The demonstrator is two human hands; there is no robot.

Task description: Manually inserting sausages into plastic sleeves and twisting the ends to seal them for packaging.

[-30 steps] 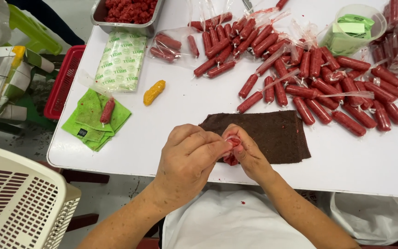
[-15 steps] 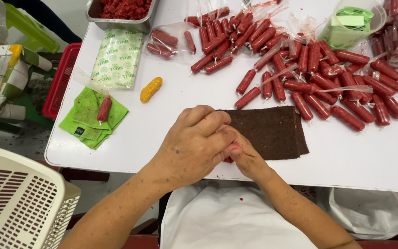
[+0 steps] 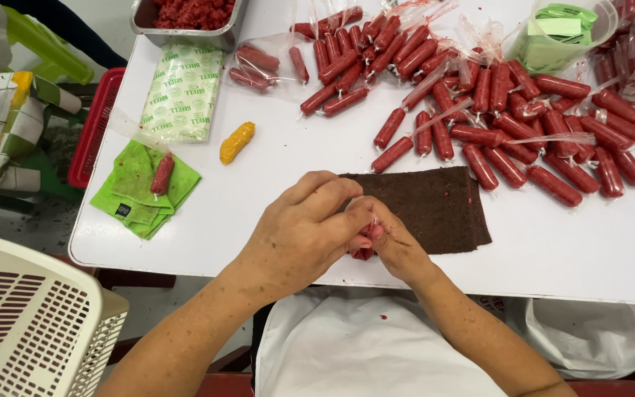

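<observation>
Across the white bench [image 3: 273, 184], the work is lying in clear zones, and the head view is showing all of it from above. At the far right, a large spread of finished red sausages in clear wrap [image 3: 523, 125] is covering much of the surface, many dozen by appearance, with more bagged stock stacking at the right edge. A metal tray of red minced filling [image 3: 185, 15] is sitting at the far left corner and is looking well filled, so, in my judgement, a good deal of wrapping is remaining. A dark brown mat [image 3: 435, 206] is lying at the near edge, directly beyond the hands. A green cloth [image 3: 141, 191] is resting at the near left with one wrapped sausage on it, beside a flat green-printed white packet [image 3: 183, 92] and a small yellow piece [image 3: 237, 141].

The left hand [image 3: 303, 228] is curling over the work, fingers pressed together and pinching down. The right hand [image 3: 395, 242] is meeting it, fingertips closing on the same item. Between them a small red sausage piece [image 3: 363, 251] is being held just over the near edge of the mat; only a little of it is showing, so the stage of its wrapping cannot be told.
</observation>
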